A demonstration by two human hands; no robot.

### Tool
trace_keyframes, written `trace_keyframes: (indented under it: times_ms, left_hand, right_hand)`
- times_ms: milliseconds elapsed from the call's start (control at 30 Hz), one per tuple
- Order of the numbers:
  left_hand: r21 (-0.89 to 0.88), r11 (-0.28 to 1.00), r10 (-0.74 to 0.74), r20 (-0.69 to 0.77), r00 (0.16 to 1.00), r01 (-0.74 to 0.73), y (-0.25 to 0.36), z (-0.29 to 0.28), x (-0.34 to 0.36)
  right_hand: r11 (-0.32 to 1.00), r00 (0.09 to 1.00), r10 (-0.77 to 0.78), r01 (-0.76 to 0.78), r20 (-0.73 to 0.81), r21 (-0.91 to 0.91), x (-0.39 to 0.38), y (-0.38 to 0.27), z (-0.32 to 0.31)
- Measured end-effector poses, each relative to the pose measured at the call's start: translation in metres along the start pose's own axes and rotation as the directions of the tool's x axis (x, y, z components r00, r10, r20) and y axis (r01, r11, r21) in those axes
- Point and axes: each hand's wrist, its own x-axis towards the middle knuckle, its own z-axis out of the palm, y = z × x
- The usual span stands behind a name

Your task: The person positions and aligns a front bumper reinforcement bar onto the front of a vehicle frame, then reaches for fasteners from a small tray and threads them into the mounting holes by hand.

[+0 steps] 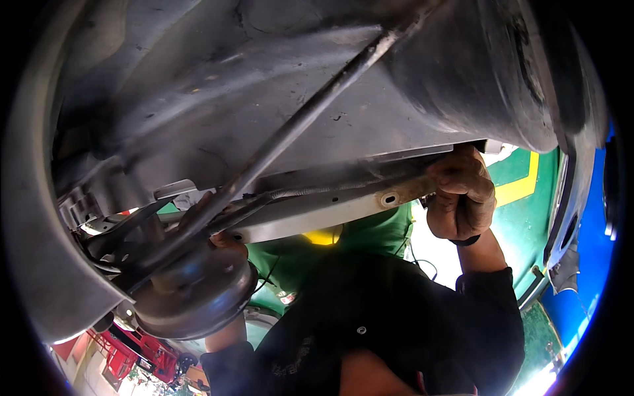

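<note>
A pale metal crossbar point(300, 216) with holes runs across the middle, under a car's dark body panel point(264, 92). My right hand point(462, 198) is raised to its right end, with the fingers curled closed on it. At the bar's left end, my left hand point(229, 243) shows only in part. A round metal drum point(198, 297) and a dark slanting rod point(284, 142) hide most of its fingers, so its hold cannot be seen. A ribbed sleeve point(314, 190) lies along the bar's upper side.
The rod crosses from upper right to lower left in front of the bar. A curved grey panel point(30, 231) bounds the left, and a rounded dark housing point(472, 72) hangs at upper right. Green floor with a yellow line point(518, 188) shows beyond; red equipment point(142, 353) stands lower left.
</note>
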Motion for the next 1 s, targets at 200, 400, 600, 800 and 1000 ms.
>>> trace_keyframes:
  times_ms: [200,400,600,800,1000]
  left_hand:
    - [-0.034,0.999,-0.017,-0.019,1.0,0.016,0.002,0.007,0.003]
    - [-0.06,0.983,-0.167,0.085,0.982,0.173,0.008,0.003,-0.001]
    - [-0.097,0.921,-0.344,0.252,0.905,0.377,0.019,0.013,-0.004]
    - [-0.151,0.971,-0.149,0.225,0.963,0.186,0.02,0.019,0.005]
    - [-0.008,0.993,-0.116,0.192,0.975,0.12,0.017,0.017,0.002]
  right_hand:
    - [1.0,1.0,-0.012,0.012,0.0,0.001,-0.007,0.003,-0.004]
    - [0.992,0.999,-0.035,0.039,-0.038,0.119,-0.007,0.005,-0.001]
    - [0.971,0.991,-0.065,0.091,-0.118,0.223,-0.023,0.01,-0.002]
    - [0.965,0.967,-0.254,0.251,-0.032,-0.076,-0.007,-0.003,-0.008]
    - [0.85,0.883,-0.468,0.437,-0.04,-0.295,-0.01,0.011,0.01]
